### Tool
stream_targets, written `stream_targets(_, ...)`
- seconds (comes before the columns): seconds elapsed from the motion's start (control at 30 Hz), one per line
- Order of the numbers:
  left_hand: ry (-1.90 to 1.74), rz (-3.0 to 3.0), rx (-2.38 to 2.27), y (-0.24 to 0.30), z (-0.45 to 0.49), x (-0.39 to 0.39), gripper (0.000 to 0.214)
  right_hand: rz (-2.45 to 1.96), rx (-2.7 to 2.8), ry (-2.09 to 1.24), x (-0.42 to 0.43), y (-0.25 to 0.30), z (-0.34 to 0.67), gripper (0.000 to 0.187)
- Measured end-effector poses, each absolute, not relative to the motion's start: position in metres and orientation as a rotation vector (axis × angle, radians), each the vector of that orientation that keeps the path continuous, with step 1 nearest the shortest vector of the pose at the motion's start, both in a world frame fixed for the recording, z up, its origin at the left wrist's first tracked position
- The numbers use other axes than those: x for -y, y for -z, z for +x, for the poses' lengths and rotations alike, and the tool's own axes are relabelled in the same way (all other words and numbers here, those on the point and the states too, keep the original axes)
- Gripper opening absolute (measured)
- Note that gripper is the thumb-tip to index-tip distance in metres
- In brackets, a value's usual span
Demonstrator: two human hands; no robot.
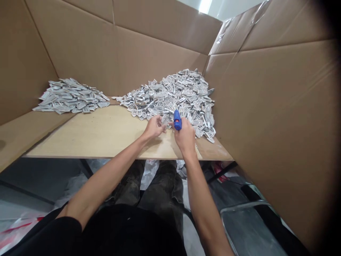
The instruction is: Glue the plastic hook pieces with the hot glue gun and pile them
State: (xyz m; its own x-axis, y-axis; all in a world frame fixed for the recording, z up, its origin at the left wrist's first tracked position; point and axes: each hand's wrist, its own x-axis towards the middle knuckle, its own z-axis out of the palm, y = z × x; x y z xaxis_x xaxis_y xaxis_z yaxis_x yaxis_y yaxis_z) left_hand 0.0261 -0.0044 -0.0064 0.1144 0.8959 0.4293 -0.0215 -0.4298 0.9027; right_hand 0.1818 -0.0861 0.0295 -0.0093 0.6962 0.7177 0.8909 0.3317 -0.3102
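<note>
At the near edge of the larger pile (173,94), seemingly walled by cardboard (157,42) against spilling, the right grip (187,137) clamps a blue tool (177,120), while I cannot tell whether the left grip (153,128) holds anything.

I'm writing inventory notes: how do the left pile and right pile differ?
The right pile is larger and taller than the left pile. The right pile lies close to the left hand and right hand; the left pile is away from both. Both are heaps of flat, greyish pieces.
</note>
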Motion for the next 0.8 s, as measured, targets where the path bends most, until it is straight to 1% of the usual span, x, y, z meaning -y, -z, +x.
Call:
stream_targets(0.1,-1.388,1.598,-0.97,0.005,0.024,0.003,0.026,-1.301,1.741,0.238,0.083,-0.033,0.193,0.04)
stream_targets(0.17,-1.395,1.632,-0.997,0.002,0.021,0.002,0.021,-1.276,1.735,0.137,0.082,-0.035,0.204,0.047)
stream_targets(0.3,-1.398,1.607,-0.959,-0.004,0.017,0.002,0.021,-1.29,1.693,-0.222,0.082,-0.034,0.221,0.053)
stream_targets(0.4,-1.368,1.598,-0.878,-0.005,0.017,0.001,0.022,-1.284,1.666,-0.375,0.08,-0.031,0.227,0.058)
stream_targets(0.6,-1.373,1.553,-0.809,-0.004,0.022,0.001,0.021,-1.214,1.708,-0.527,0.078,-0.029,0.225,0.066)
stream_targets(0.8,-1.346,1.6,-0.783,-0.007,0.02,0.006,0.021,-1.215,1.738,-0.497,0.076,-0.026,0.222,0.066)
